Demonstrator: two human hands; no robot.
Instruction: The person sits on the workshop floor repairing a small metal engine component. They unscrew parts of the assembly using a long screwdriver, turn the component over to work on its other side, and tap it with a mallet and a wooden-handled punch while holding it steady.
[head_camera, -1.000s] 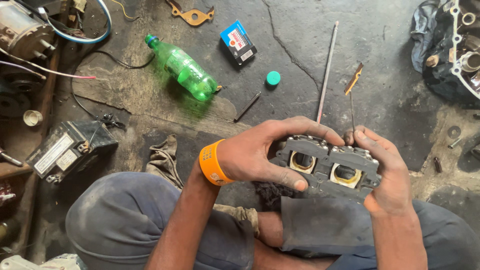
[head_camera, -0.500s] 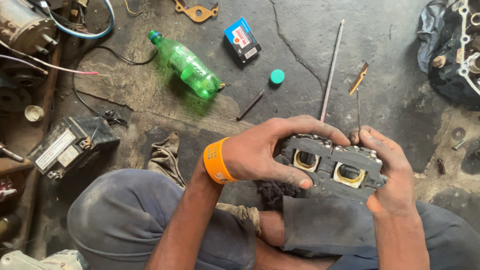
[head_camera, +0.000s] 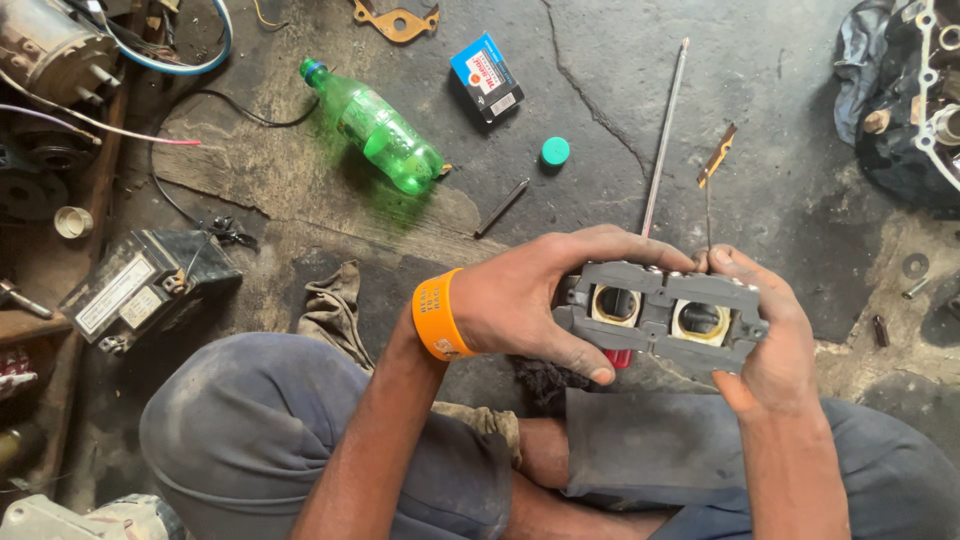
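Gripping a grey metal block (head_camera: 660, 318) from both ends, the left hand (head_camera: 535, 300) and the right hand (head_camera: 765, 335) hold it above my lap; I see the left fingers curled over its top edge with the thumb under the near side, and the right palm cupping the other end. The block has two round bores, counted; each shows a brass-coloured ring, and what sits deeper inside I cannot tell. A small red part (head_camera: 620, 357) shows beneath it, by the left thumb. An orange wristband (head_camera: 440, 315) is on the left wrist.

On the concrete floor (head_camera: 780, 80) beyond the hands: one thin metal rod (head_camera: 664, 135) running away from the block, one small brass-handled tool (head_camera: 716, 160) just beside it, one dark pin (head_camera: 501, 208), one teal bottle cap (head_camera: 555, 151). One green plastic bottle (head_camera: 375, 127) lies on its side, uncapped; its contents cannot be read. One blue carton (head_camera: 485, 76) lies near it, closed. One flat brass gasket (head_camera: 397, 20) sits at the top edge.

To the left, one black boxed unit (head_camera: 140, 290) with wires, and one rag (head_camera: 335, 310) by my knee. Engine parts (head_camera: 915, 95) lie on cloth far right.
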